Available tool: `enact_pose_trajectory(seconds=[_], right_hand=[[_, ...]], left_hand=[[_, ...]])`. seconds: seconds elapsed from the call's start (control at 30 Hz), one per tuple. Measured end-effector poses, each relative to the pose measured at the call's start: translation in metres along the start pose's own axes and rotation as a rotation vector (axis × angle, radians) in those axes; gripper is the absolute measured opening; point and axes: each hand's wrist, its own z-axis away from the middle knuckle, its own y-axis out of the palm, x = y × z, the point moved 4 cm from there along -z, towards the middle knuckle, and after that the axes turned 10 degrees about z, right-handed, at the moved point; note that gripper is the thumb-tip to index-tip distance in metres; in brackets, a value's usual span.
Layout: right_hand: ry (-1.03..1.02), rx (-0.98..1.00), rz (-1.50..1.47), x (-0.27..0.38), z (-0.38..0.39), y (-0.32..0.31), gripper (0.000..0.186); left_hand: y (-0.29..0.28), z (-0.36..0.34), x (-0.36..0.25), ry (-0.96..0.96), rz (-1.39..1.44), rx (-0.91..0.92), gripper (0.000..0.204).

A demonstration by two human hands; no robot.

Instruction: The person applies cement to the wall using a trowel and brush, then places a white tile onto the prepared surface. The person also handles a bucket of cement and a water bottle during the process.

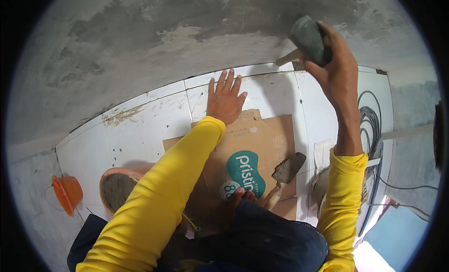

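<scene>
Right hand (337, 70) grips my rubber mallet (308, 40) raised above the white tile (262, 91); left hand (225, 99) lies flat, fingers spread, on it. I'm seating it; next calls for gentle taps.

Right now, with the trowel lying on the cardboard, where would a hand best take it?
By the wooden handle, coming from the person's side. The trowel lies flat on the cardboard, its mortar-caked blade pointing away toward the tiles and the handle end nearest the knee, so the clean grip faces the reach.
</scene>
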Motion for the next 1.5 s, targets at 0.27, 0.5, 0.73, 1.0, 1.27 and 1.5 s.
enact_pose_trajectory(seconds=[0.27,0.5,0.73,1.0,1.27,1.5], right_hand=[[-0.008,-0.034,0.041,-0.019,0.007,-0.003,0.077],[0.027,-0.041,-0.029,-0.031,0.011,-0.004,0.076],[-0.021,-0.028,0.009,-0.033,0.010,-0.010,0.076],[-0.087,-0.022,0.020,-0.032,0.009,-0.006,0.077],[-0.132,-0.068,-0.008,-0.006,0.006,-0.009,0.075],[-0.122,-0.015,-0.083,0.008,0.004,0.004,0.076]], left_hand=[[-0.006,-0.006,-0.003,-0.012,-0.021,0.021,0.063],[-0.006,-0.011,0.000,-0.020,0.000,0.001,0.064],[-0.009,-0.018,-0.004,-0.070,-0.045,0.097,0.064],[-0.004,-0.014,-0.007,-0.072,-0.050,0.097,0.063],[0.001,-0.013,-0.003,-0.012,-0.048,-0.002,0.064],[-0.003,-0.013,-0.007,-0.030,0.000,0.002,0.063]])
